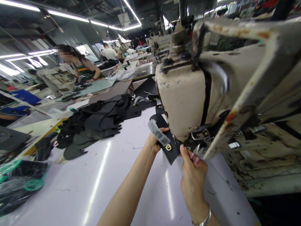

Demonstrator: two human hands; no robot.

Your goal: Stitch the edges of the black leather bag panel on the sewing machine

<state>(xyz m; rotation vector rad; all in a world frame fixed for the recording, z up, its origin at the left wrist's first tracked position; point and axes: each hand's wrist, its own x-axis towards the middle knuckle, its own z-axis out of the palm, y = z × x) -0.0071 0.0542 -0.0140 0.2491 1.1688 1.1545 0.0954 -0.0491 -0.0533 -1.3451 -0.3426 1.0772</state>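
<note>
A black leather piece (172, 152) with a gold clasp and a plastic-wrapped strap (158, 131) lies tilted at the head of a worn sewing machine (182, 97). My left hand (156, 141) is closed on its left side, with the fingers partly hidden behind it. At the piece's right edge, my right hand (193, 171) is closed, thumb against the leather. Small scissors (197, 153) with pink handles are held in that same hand, blades pointing up beside the machine's needle area. The needle itself cannot be made out.
Dark cut pieces (94, 121) are heaped at the left of the pale table (127, 169). More black pieces with gold clasps (143, 105) lie behind. Plastic-wrapped bundles (21, 185) are at the lower left. A person (82, 67) works at another machine. The machine's rusty guard bar (242, 103) slants down at the right.
</note>
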